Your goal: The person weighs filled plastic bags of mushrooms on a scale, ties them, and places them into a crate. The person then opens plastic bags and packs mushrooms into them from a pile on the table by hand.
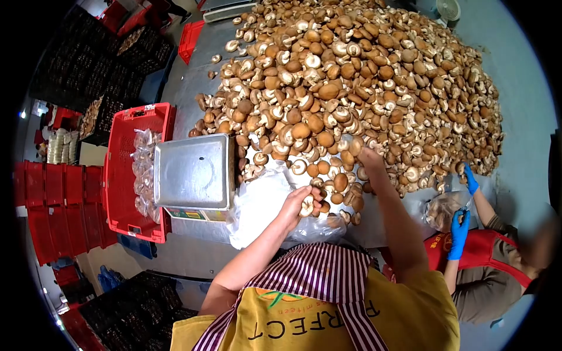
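Observation:
A large heap of brown mushrooms [351, 76] covers the metal table. My left hand [297, 205] is near the table's front edge, its fingers closed around a mushroom [307, 205] whose pale underside faces up. Further right, my right hand [370, 159] reaches into the near edge of the heap, with its fingers at a mushroom [356, 145]; they are partly blurred, and their grip is unclear. Clear plastic bags [257, 205] lie beside and below my left hand. Left of them stands a scale [193, 172] with a bare metal plate.
A red crate [132, 216] holding bagged mushrooms [146, 175] stands left of the scale. At the right, a co-worker in blue gloves [459, 234] holds a mushroom and a filled bag [443, 210]. Stacked red crates [64, 205] and dark crates [76, 64] are at far left.

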A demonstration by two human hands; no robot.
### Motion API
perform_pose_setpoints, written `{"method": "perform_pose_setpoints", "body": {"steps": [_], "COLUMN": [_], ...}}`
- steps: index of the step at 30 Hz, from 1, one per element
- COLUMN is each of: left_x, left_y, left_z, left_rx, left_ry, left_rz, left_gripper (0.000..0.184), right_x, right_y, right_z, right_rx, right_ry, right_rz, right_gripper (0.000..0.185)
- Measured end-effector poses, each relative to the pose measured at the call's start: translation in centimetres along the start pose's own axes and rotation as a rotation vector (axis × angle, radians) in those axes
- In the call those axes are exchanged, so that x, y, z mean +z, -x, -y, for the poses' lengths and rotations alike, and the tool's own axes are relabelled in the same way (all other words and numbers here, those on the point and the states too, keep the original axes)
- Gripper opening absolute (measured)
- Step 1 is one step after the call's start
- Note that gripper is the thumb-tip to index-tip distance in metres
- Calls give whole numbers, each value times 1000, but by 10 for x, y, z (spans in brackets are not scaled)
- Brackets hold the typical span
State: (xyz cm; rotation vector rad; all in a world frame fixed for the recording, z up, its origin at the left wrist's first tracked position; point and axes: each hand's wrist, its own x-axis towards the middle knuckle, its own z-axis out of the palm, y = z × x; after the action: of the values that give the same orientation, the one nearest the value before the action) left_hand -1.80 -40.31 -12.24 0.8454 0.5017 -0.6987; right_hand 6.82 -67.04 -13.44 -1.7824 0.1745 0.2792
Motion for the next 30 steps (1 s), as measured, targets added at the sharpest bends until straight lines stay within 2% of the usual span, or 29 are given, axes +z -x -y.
{"method": "perform_pose_setpoints", "body": {"steps": [3, 6, 9, 10, 12, 14, 16, 18, 21, 23, 24, 26, 27, 30], "left_x": [17, 29, 37, 38, 35, 25, 15, 5, -2, -10, -9, -7, -8, -12], "left_y": [-5, -8, -7, -8, -9, -9, -5, 1, 8, 10, 13, 18, 19, 21], "left_z": [-9, -13, -13, -12, -8, -1, 3, 7, 9, 11, 10, 7, 6, 6], "left_rx": [29, 81, 126, 148, 141, 119, 152, 111, 64, 20, 21, -2, -2, -37], "left_ry": [-38, -99, -140, -180, -130, -168, -182, -217, -225, -201, -202, -122, -122, -25], "left_rz": [94, 126, 115, 98, 96, 17, 28, 97, 139, 193, 194, 223, 223, 302], "left_gripper": [29, 32, 36, 37, 33, 27, 21, 20, 21, 27, 27, 29, 29, 30], "right_x": [3, 17, 41, 44, 53, 53, 50, 42, 28, 15, 12, 11, 14, 18], "right_y": [20, 30, 47, 49, 53, 55, 47, 32, -5, -32, -40, -53, -56, -52], "right_z": [-9, -35, 2, -8, -26, -26, -16, -9, -6, 1, 0, -8, -12, -23], "right_rx": [27, 284, 287, 287, 283, 240, 108, 53, -170, -318, -319, -180, -195, -275], "right_ry": [-159, -594, -634, -634, -399, -415, -83, -9, 195, 614, 615, 1133, 1191, 1154], "right_rz": [94, 78, 61, 61, 193, 219, -8, -65, -217, -370, -371, -259, -200, -196], "right_gripper": [21, 23, 29, 29, 26, 22, 20, 20, 19, 18, 18, 24, 31, 33]}}
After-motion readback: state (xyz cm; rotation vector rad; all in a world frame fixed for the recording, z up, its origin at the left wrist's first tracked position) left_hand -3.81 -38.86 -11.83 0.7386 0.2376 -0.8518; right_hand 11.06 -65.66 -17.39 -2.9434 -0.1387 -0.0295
